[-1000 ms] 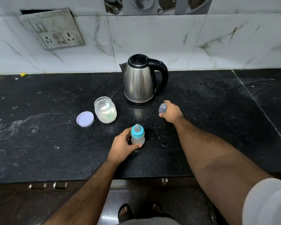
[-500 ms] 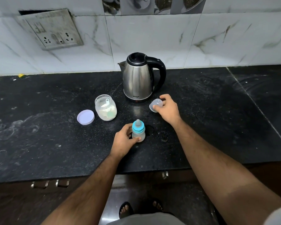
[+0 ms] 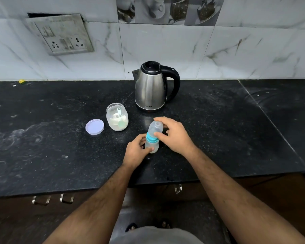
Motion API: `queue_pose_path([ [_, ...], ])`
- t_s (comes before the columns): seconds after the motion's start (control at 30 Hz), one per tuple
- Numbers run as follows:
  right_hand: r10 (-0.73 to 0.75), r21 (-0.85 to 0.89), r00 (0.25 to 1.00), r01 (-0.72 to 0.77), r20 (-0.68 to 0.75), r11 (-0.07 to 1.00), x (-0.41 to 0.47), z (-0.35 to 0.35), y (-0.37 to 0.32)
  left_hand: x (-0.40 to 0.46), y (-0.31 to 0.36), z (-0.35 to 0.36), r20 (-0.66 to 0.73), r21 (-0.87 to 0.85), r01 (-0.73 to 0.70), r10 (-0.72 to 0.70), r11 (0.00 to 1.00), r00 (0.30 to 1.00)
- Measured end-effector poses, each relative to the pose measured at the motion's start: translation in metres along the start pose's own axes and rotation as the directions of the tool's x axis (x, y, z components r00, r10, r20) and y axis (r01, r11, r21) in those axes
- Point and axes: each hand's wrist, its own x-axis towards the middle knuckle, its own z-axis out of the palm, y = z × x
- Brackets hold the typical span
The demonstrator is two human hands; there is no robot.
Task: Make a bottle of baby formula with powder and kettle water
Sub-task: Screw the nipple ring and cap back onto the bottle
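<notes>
Small clear plastic baby bottle with teal collar point(image 3: 151, 145) stands on the black stone bench point(image 3: 42, 147), near front centre. Clear domed cap point(image 3: 155, 127) sits over its top, seated or not I can't tell. Stainless steel electric kettle with black handle point(image 3: 152, 88) is behind it, by the wall. Clear plastic powder jar point(image 3: 117, 117) is left of the kettle, scoop inside; round pale lilac lid point(image 3: 95, 126) lies just left of the jar.

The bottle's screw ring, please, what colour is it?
Turquoise blue ring, clearest in the head view.
</notes>
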Motion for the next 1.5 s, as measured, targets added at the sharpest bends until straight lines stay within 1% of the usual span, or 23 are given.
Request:
queue_pose_path([
  [0.1,0.008,-0.117,0.999,-0.004,0.033,0.993,-0.001,0.007,0.001,0.0,-0.001,0.0,0.001,-0.002,-0.011,0.011,1.0,1.0],
  [0.2,0.032,-0.15,0.999,-0.025,0.043,0.988,-0.004,0.011,0.001,0.001,-0.003,-0.001,0.003,-0.012,-0.018,0.018,1.0,1.0],
  [0.4,0.022,-0.202,0.999,-0.013,0.043,0.979,-0.007,0.018,0.002,0.001,-0.006,-0.002,0.013,-0.031,-0.041,0.042,0.999,0.999],
  [0.87,0.019,-0.177,0.999,-0.014,0.027,0.984,-0.001,0.024,0.007,0.004,-0.011,-0.003,-0.001,-0.037,-0.041,0.041,0.998,0.999],
  [0.97,0.04,-0.18,0.999,-0.032,0.036,0.983,0.002,0.023,0.006,0.003,-0.011,-0.003,0.0,-0.012,-0.046,0.046,0.999,0.999],
  [1.13,0.064,-0.212,0.998,-0.057,0.025,0.976,-0.002,0.026,0.001,0.004,-0.009,-0.006,0.027,0.017,-0.047,0.047,0.999,0.999],
  [1.27,0.05,-0.271,0.999,-0.043,0.02,0.962,-0.005,0.024,-0.002,0.003,-0.005,-0.007,0.042,0.033,-0.056,0.055,0.998,0.998],
  [1.37,0.044,-0.312,0.998,-0.026,0.053,0.95,-0.005,0.024,-0.001,0.003,-0.003,-0.011,0.074,0.04,-0.052,0.049,0.998,0.996],
  [1.43,0.07,-0.289,0.995,-0.046,0.073,0.956,-0.006,0.026,0.002,0.002,-0.003,-0.016,0.088,0.053,-0.055,0.05,0.997,0.995],
  [1.5,0.164,-0.154,0.985,-0.155,0.048,0.976,-0.006,0.028,0.008,0.0,-0.006,-0.021,0.061,0.064,-0.039,0.035,0.997,0.998],
])
